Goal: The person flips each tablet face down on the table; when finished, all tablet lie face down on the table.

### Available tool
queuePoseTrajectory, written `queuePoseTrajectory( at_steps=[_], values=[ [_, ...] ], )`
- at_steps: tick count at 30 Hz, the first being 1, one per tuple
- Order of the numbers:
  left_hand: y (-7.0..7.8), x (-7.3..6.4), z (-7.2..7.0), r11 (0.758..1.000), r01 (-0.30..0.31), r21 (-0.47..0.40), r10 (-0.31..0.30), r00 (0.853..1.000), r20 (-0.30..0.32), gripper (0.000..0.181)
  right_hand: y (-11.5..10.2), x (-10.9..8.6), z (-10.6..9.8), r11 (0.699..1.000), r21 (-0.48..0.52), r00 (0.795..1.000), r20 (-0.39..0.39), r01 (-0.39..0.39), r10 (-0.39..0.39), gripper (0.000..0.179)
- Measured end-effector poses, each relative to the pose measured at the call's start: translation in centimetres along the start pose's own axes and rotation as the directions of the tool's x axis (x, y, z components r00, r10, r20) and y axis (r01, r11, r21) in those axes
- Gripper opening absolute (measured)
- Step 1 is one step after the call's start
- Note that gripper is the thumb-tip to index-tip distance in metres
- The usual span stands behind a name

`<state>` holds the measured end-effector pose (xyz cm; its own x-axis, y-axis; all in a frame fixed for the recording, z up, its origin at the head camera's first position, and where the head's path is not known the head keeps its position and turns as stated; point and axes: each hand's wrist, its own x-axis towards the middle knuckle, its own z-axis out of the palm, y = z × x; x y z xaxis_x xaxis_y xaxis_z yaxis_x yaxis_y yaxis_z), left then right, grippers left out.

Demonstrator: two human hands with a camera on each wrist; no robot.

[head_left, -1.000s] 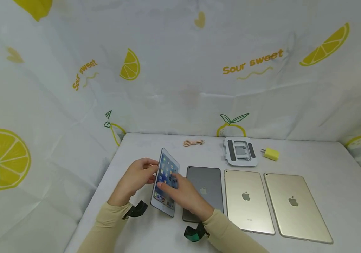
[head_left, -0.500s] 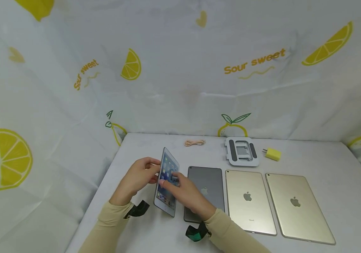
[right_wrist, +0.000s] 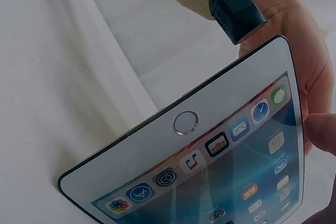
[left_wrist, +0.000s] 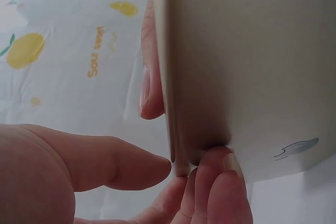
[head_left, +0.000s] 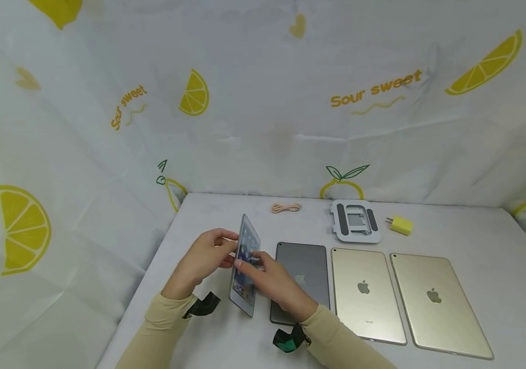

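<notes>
A white-bezelled tablet (head_left: 243, 299) stands tilted on the table's left side, its lit screen of app icons turned toward the right. My left hand (head_left: 207, 257) pinches its left edge. In the left wrist view, the thumb (left_wrist: 142, 169) meets that edge and the fingertips (left_wrist: 218, 182) touch the pale back. Reaching across the screen, my right hand (head_left: 281, 283) grips the tablet, with its thumb at the left edge; some of its fingers are hidden. The round home button (right_wrist: 186, 123) shows at the near end in the right wrist view.
Beside the right hand lies a dark grey tablet (head_left: 306, 259), face down. Two gold tablets, one smaller (head_left: 359, 266) and one larger (head_left: 433, 277), lie to its right. Farther back are a coiled cable (head_left: 286, 207), a folded stand (head_left: 355, 221) and a yellow charger plug (head_left: 401, 225).
The held tablet has turned more edge-on to the head view, so its screen looks narrower. Both hands keep hold of it. The whole scene has shifted slightly right with the head.
</notes>
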<state>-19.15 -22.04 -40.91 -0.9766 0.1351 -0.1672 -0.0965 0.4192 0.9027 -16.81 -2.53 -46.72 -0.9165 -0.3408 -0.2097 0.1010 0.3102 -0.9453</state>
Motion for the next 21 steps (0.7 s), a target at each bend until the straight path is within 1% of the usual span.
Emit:
queuePoseTrajectory(
  at_steps=[4, 9, 15, 21],
  values=[
    [0.08, -0.11, 0.09, 1.000, -0.009, -0.004, 0.009, 1.000, 0.004, 0.034, 0.09, 0.05, -0.03, 0.999, 0.035, 1.000, 0.016, 0.003, -0.004, 0.094],
    [0.15, -0.23, 0.12, 1.000, -0.003, 0.002, 0.003, 1.000, 0.011, 0.034, 0.17, 0.05, 0.03, 0.998, 0.066, 0.999, 0.039, 0.012, -0.014, 0.093],
    [0.07, -0.16, 0.25, 1.000, -0.027, 0.002, 0.027, 0.999, 0.039, 0.035, 0.19, 0.09, 0.10, 0.995, 0.101, 0.999, 0.043, 0.017, -0.022, 0.090],
    [-0.12, 0.02, 0.39, 1.000, -0.020, -0.006, 0.020, 0.999, 0.037, 0.032, 0.16, 0.22, 0.16, 0.992, 0.125, 0.999, 0.042, 0.018, -0.024, 0.085]
  ],
)
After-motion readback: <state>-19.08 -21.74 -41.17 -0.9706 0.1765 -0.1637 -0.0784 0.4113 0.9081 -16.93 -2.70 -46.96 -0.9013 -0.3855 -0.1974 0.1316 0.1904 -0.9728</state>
